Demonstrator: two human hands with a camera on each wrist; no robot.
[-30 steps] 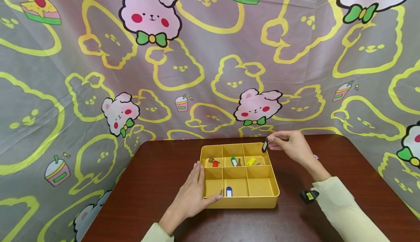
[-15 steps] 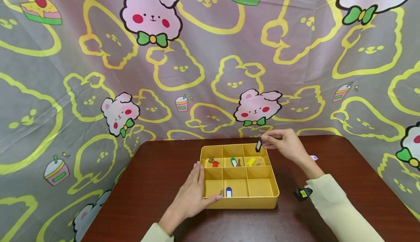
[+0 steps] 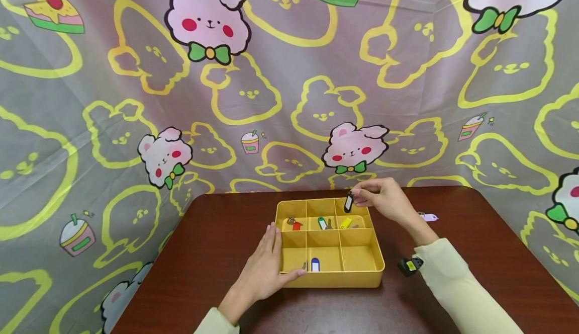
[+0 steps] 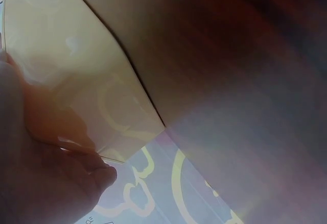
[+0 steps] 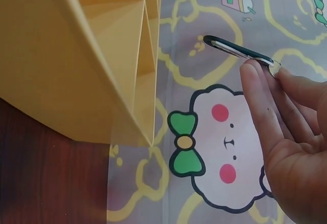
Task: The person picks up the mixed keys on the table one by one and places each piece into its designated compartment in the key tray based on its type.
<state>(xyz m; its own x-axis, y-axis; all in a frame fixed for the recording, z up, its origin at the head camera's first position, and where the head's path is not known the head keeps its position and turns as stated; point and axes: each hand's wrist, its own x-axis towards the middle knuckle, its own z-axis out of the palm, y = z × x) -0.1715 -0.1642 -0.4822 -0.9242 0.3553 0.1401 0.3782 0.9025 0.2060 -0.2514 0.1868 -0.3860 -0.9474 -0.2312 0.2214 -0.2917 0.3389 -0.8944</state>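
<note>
My right hand (image 3: 388,202) pinches a black key tag (image 3: 349,202) by its ring end, and the tag hangs over the back right compartment of a yellow divided box (image 3: 336,279). In the right wrist view a slim metal piece, apparently a key, lies along the black tag. Straight fingers of my left hand (image 3: 262,266) rest against the box's left side, its thumb over the front rim. Inside the back row lie a red key tag (image 3: 296,226), a green key tag (image 3: 322,223) and a yellow key tag (image 3: 346,223). A blue key tag (image 3: 315,264) lies in the front middle compartment.
A pale purple key tag (image 3: 428,217) lies on the dark wooden table (image 3: 203,238), right of the box and partly behind the right forearm. A patterned cloth (image 3: 271,72) hangs behind the table and at both sides.
My right hand has moved left with the black key tag, from the box's right rim to over the back right compartment. The purple key tag has come into view. My left hand stays put.
</note>
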